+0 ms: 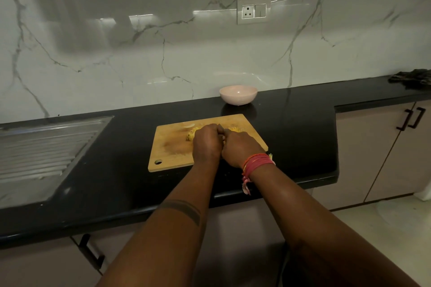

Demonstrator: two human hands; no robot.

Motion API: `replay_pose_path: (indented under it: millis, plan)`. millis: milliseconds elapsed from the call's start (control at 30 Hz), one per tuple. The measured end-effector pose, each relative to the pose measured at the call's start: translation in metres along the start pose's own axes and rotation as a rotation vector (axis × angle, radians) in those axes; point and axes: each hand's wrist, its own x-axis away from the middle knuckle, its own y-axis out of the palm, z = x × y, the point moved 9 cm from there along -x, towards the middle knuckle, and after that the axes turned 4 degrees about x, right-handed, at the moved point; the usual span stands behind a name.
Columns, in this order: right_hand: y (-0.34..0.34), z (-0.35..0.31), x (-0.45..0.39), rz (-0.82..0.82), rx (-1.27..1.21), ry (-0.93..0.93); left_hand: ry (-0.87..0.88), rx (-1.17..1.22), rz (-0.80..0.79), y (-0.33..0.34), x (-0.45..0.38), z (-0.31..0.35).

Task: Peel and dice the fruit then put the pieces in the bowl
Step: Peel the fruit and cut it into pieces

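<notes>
A wooden cutting board (170, 154) lies on the black counter. Yellow fruit (190, 136) rests on it, with more yellow cut pieces (233, 129) to the right and a pale slice (188, 126) behind. My left hand (206, 143) is curled over the fruit, knuckles up. My right hand (241, 148), a red thread band at its wrist, is curled beside it, and the fingertips of both meet over the fruit. What the right hand holds is hidden; no knife shows. A pale pink bowl (238, 94) stands behind the board by the wall, with nothing seen inside it.
A steel sink drainboard (46, 147) is set into the counter (291, 137) at left. A dark cloth (412, 78) lies at the far right of the counter. A wall socket (253, 11) sits above the bowl. Cabinet doors with black handles (411, 119) stand to the right.
</notes>
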Motion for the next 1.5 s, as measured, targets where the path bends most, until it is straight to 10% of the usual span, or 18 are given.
replay_pose_path:
  millis: [1500]
  plan:
    - [0.003,-0.003,0.001,-0.050,0.010,-0.061,-0.085,-0.005,-0.007,0.000,-0.005,-0.006]
